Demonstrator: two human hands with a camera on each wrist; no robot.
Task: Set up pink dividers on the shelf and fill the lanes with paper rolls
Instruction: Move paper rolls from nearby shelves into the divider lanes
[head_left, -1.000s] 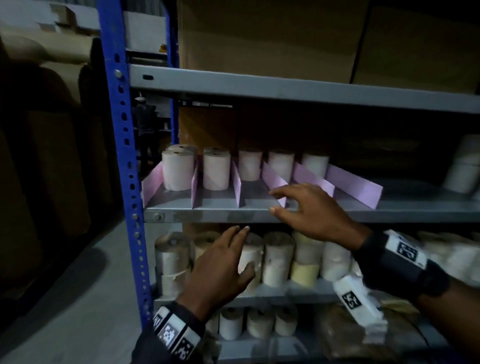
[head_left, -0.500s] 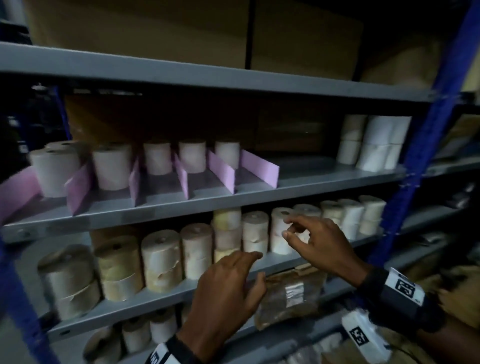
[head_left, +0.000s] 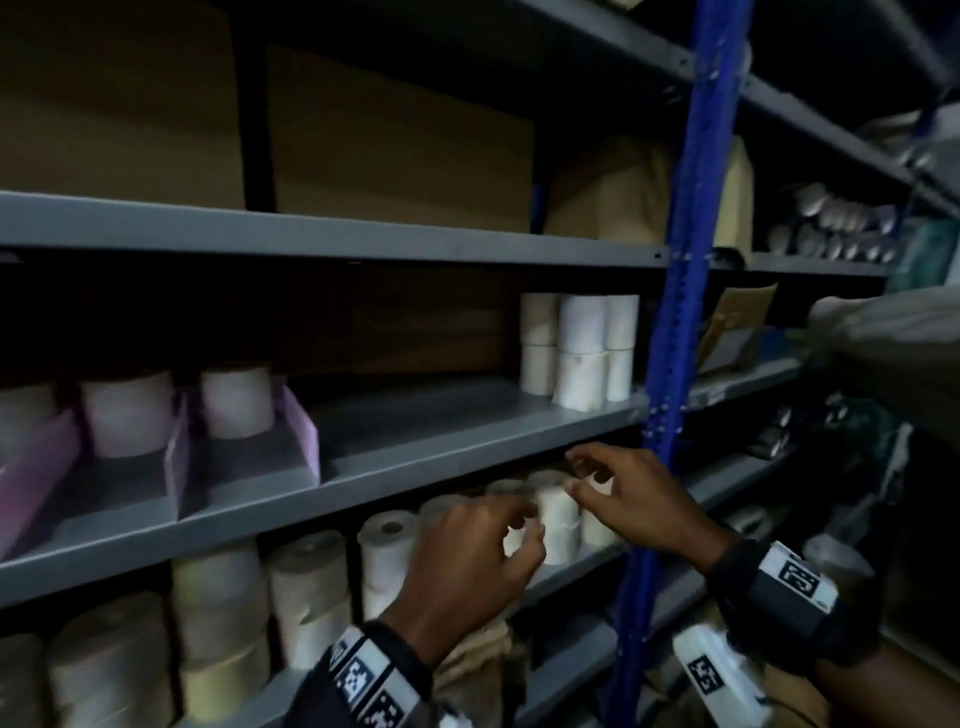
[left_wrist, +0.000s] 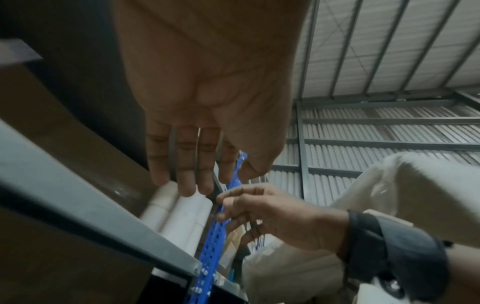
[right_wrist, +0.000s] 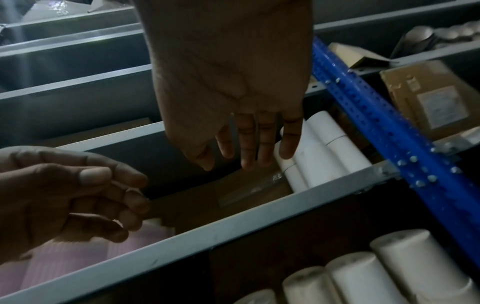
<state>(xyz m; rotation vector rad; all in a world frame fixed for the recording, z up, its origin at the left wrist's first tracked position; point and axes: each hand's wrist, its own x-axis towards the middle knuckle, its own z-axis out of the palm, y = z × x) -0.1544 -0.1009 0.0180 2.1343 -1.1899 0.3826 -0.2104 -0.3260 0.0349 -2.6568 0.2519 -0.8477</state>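
Two hands (head_left: 467, 561) (head_left: 639, 499) near rolls (head_left: 558, 519), wrist-only roof (left_wrist: 389, 51)

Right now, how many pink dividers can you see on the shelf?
3: one at the far left, one between the two rolls, one right of them. More may lie out of view leftward.

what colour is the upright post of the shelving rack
Blue, with rows of punched holes: the perforated metal upright post shows best in the head view.
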